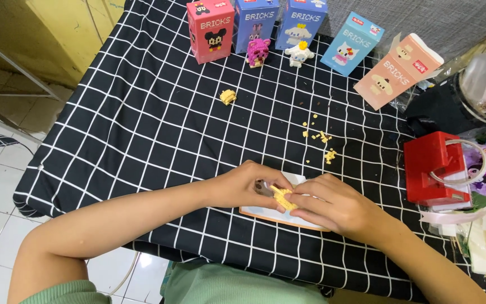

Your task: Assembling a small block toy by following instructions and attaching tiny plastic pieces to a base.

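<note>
Right now both hands pinch 1 small yellow brick piece [283, 198] over the instruction sheet [265, 215]: left hand [247, 184] steadying, right hand [328, 204] pressing. Keeping it low above the sheet seems wise. Farther off lie loose yellow bits [322, 141], then 2 built figures [277, 53] and 5 boxes [288, 31].

Yellow brick piece [283, 198]; black white-grid tablecloth [142, 129]; red box [431, 167].

We count five brick-set boxes [291, 31], two finished brick figures [258, 52], one small yellow brick clump [228, 97], one red box [434, 168], and two hands [333, 205].
</note>
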